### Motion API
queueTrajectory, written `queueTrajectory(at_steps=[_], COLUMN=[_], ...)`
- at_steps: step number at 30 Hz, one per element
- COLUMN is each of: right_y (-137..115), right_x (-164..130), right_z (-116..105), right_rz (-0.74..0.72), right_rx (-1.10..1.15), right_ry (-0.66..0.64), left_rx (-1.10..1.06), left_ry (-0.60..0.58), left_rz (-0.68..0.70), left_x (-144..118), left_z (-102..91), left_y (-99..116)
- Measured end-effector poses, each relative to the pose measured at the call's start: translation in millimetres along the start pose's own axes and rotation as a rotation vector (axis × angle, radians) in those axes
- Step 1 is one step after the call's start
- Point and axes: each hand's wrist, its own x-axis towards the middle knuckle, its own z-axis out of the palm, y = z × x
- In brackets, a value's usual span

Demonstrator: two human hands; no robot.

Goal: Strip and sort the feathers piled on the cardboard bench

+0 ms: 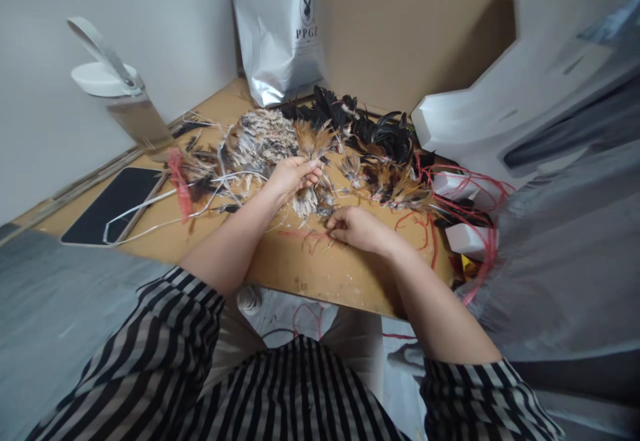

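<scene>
My left hand is closed in a pinch around the base of a small bunch of brown feathers, which fans out above the fingertips. Just to its right, my right hand rests low over the table with thumb and fingers curled together; what they hold, if anything, is too small to make out. Thin red strings lie beside its fingertips. Behind my left hand is a pile of pale speckled feathers. Black feathers are heaped at the back, and brown feather bunches lie to the right.
A phone-like black slab with a white cable over it lies left, near a strapped bottle. A silver bag stands behind the feathers. Red string tangles around white blocks at the table's right edge.
</scene>
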Motion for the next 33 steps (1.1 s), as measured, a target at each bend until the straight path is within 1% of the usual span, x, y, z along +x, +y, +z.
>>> queueTrajectory(at_steps=[2,4,5,7,8,11,13,15,16,19,20,21,24,29,33], right_y=[4,6,7,7,8,9,9,8,8,7,7,8,13,17,14], right_x=[-1,-2,-3,-5,-5,-1,7,20,27,47,52,55,58,53,50], right_z=[5,6,5,-3,-9,-28,-36,-36,-33,-18,-12,-7,3,6,6], right_rz=[0.031,0.031,0.028,0.037,0.051,0.112,0.129,0.132,0.131,0.133,0.123,0.118,0.110,0.116,0.109], right_rx=[0.002,0.056,0.123,0.348,0.496,0.954,1.203,1.355,1.386,1.362,1.338,1.309,1.227,1.097,0.988], right_ry=[0.005,-0.001,-0.006,0.012,0.054,0.284,0.396,0.451,0.476,0.606,0.652,0.667,0.646,0.631,0.646], left_rx=[0.003,0.002,-0.005,-0.034,-0.059,-0.170,-0.243,-0.268,-0.259,-0.189,-0.165,-0.138,-0.054,0.081,0.174], left_ry=[0.002,0.006,0.006,0.011,0.022,0.090,0.130,0.113,0.083,-0.049,-0.080,-0.096,-0.083,-0.106,-0.066], left_rz=[-0.005,-0.008,-0.005,0.009,0.023,0.079,0.106,0.104,0.091,0.019,-0.011,-0.045,-0.084,-0.030,0.022], left_x=[-1,-2,-2,-2,-1,1,2,2,0,-6,-8,-10,-13,-12,-12], left_z=[1.5,2.5,2.5,1.7,0.9,-2.5,-4.0,-3.5,-2.4,3.5,5.8,7.9,12.0,13.1,13.5], left_y=[0,0,0,1,2,7,11,12,12,9,8,6,1,-5,-5])
